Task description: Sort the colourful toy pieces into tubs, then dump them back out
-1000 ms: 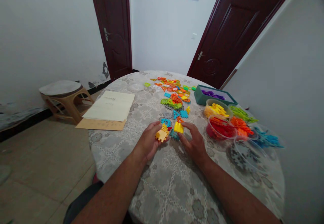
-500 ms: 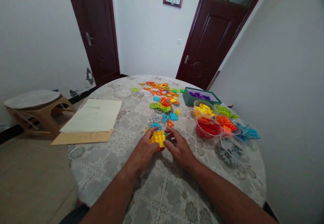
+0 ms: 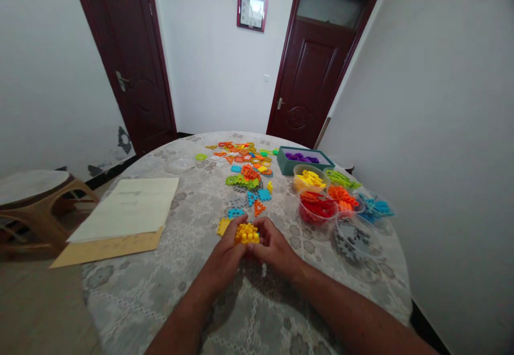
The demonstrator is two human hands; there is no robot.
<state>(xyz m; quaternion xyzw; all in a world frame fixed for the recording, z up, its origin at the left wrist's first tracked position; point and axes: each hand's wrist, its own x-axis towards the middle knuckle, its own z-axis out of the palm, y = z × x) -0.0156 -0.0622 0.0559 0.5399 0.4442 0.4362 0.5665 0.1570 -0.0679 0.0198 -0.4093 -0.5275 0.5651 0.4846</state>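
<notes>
Between both hands, near the front of the table, is a small yellow assembly of interlocking plastic pieces (image 3: 247,234). My left hand (image 3: 228,248) wraps around its left side, thumb at the near edge. On the right side, my right hand (image 3: 274,248) grips the same assembly with curled fingers. The underside of the assembly is hidden by the hands. Flat on the cloth just beyond my left hand lies a yellow square piece (image 3: 223,226). Farther out are a blue piece (image 3: 236,213), an orange triangular piece (image 3: 259,208) and a light-blue square piece (image 3: 265,195).
The round table has a patterned grey cloth (image 3: 176,291). At right stand tubs of yellow (image 3: 310,179), red (image 3: 317,208) and grey pieces (image 3: 353,240), plus a green box (image 3: 287,165) with purple pieces. Paper sheets (image 3: 128,208) lie at left. A heap of mixed pieces (image 3: 241,154) is at the back.
My hands have closed in around the yellow assembly, and it now shows a different, knobbly side. The camera view has shifted, uncovering more of the yellow square piece by my left hand.
</notes>
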